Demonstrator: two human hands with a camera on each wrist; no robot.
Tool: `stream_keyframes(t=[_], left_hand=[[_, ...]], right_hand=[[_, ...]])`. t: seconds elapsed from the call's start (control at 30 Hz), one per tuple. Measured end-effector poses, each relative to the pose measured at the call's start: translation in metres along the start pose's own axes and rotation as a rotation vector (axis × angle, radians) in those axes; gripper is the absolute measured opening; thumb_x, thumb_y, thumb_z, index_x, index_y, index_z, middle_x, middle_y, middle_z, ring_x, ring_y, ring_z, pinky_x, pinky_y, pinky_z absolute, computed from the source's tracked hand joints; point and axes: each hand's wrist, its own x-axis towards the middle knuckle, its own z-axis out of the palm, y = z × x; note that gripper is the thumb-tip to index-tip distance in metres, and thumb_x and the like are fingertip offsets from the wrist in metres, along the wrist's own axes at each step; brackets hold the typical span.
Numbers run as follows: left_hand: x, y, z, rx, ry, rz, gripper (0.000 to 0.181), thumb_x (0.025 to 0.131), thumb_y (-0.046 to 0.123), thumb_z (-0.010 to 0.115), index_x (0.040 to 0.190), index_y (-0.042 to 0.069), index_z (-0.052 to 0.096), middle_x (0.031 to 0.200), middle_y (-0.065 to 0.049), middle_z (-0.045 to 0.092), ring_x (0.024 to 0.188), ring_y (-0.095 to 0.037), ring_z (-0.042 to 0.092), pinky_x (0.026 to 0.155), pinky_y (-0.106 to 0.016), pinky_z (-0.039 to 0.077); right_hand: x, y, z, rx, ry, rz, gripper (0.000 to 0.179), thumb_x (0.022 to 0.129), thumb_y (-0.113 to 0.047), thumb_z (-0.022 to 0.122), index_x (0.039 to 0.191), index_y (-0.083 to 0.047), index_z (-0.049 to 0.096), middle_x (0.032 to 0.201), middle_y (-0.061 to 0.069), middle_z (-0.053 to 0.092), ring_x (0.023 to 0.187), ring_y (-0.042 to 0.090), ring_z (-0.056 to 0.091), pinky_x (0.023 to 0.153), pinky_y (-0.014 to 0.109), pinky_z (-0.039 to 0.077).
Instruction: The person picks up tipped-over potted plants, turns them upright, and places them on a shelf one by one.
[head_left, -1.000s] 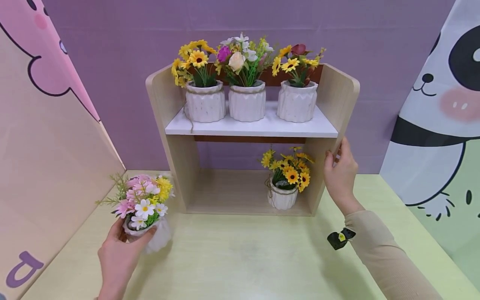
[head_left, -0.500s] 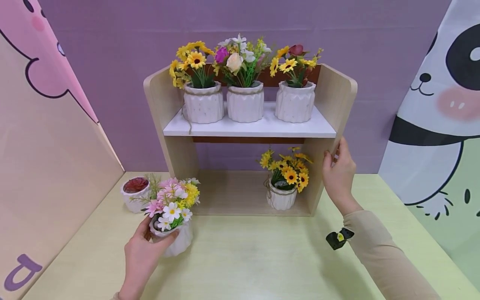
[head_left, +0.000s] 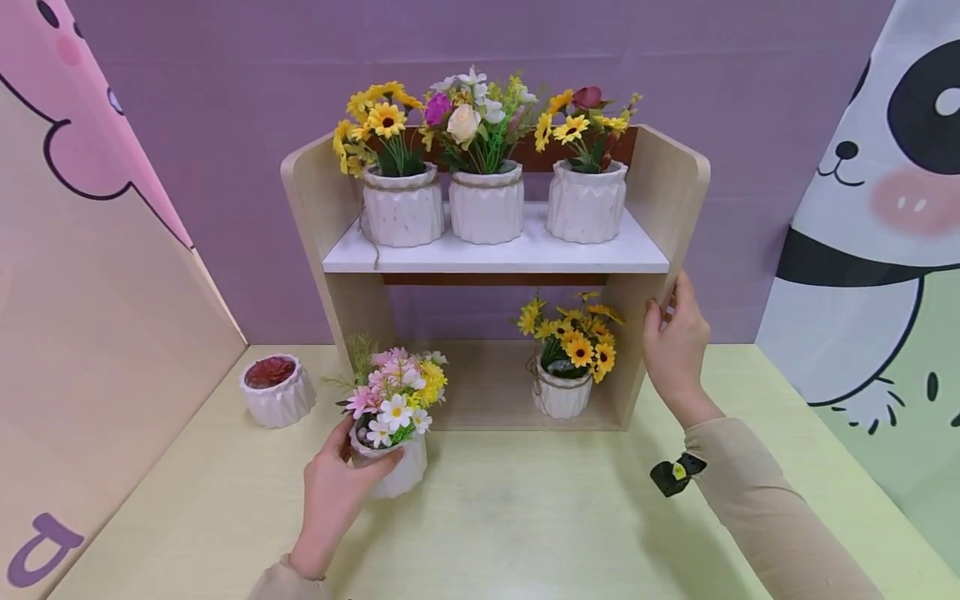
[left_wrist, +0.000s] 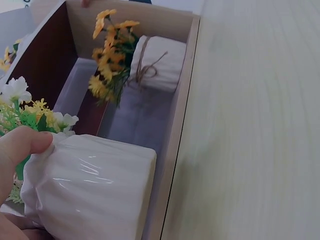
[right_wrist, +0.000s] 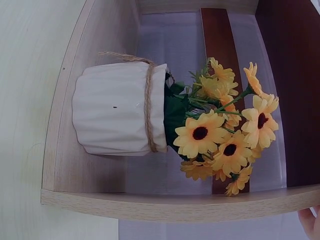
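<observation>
My left hand (head_left: pixel 337 492) grips a white ceramic flowerpot (head_left: pixel 405 467) by its rim, thumb on the near side. Pink, white and yellow flowers (head_left: pixel 393 404) fill this pot. It is held in front of the lower left opening of a two-tier wooden shelf (head_left: pixel 480 392); the left wrist view shows its smooth side (left_wrist: pixel 95 180) close to the shelf's bottom edge. On the right, my right hand (head_left: pixel 678 354) holds the front edge of the shelf's side panel, its fingers partly hidden. Inside the lower tier stands a twine-tied pot of yellow flowers (head_left: pixel 564 392), seen closely in the right wrist view (right_wrist: pixel 120 107).
Three white pots stand on the upper white board: yellow flowers (head_left: pixel 403 208) at left, mixed flowers (head_left: pixel 487 204) in the middle, yellow and dark red ones (head_left: pixel 587 204) at right. A pot with a red succulent (head_left: pixel 277 392) sits left of the shelf on the pale table (head_left: pixel 510 517).
My left hand has carried the pink-flowered pot rightward, from beside the shelf to its front left. The red succulent pot has come into sight behind it. My right hand stays on the shelf.
</observation>
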Motion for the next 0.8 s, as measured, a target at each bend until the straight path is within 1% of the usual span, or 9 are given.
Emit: stream_keyframes(t=[0.23,0.43,0.53,0.63,0.8], left_hand=[[0.003,0.004,0.019,-0.025,-0.018,0.037,0.081,0.066,0.035,0.08,0.132,0.006,0.043,0.121,-0.022,0.056,0.11,-0.031,0.055,0.09,-0.046,0.045],[0.011,0.009,0.036,-0.04,-0.009,0.066,0.079,0.065,0.031,0.081,0.13,0.005,0.046,0.116,-0.02,0.059,0.105,-0.029,0.057,0.087,-0.044,0.047],[0.015,0.013,0.043,-0.062,-0.005,0.082,0.078,0.064,0.03,0.081,0.129,0.004,0.046,0.115,-0.019,0.059,0.104,-0.028,0.057,0.086,-0.043,0.047],[0.018,0.017,0.051,-0.088,-0.008,0.096,0.078,0.064,0.029,0.081,0.129,0.002,0.046,0.117,-0.019,0.058,0.105,-0.029,0.056,0.087,-0.043,0.047],[0.02,0.02,0.062,-0.087,-0.012,0.096,0.081,0.064,0.031,0.081,0.129,-0.001,0.045,0.12,-0.022,0.056,0.107,-0.032,0.056,0.088,-0.044,0.047]], right_hand=[[0.0,0.0,0.001,-0.022,0.011,-0.022,0.033,0.086,-0.002,0.053,0.119,0.001,0.048,0.094,0.021,0.059,0.084,0.036,0.062,0.069,0.047,0.053],[0.001,-0.001,0.0,-0.028,0.018,-0.018,0.033,0.086,-0.002,0.053,0.119,0.001,0.049,0.093,0.021,0.059,0.084,0.035,0.062,0.068,0.046,0.053],[0.001,-0.001,0.0,-0.028,0.017,-0.019,0.033,0.086,-0.003,0.053,0.119,0.001,0.049,0.093,0.021,0.059,0.084,0.035,0.063,0.068,0.046,0.053],[0.001,-0.001,0.0,-0.029,0.016,-0.019,0.032,0.086,-0.002,0.053,0.118,0.001,0.049,0.093,0.021,0.059,0.084,0.035,0.062,0.068,0.046,0.053],[0.0,-0.002,0.0,-0.027,0.01,-0.013,0.032,0.086,-0.002,0.053,0.118,0.001,0.048,0.094,0.021,0.059,0.085,0.036,0.062,0.069,0.047,0.053]])
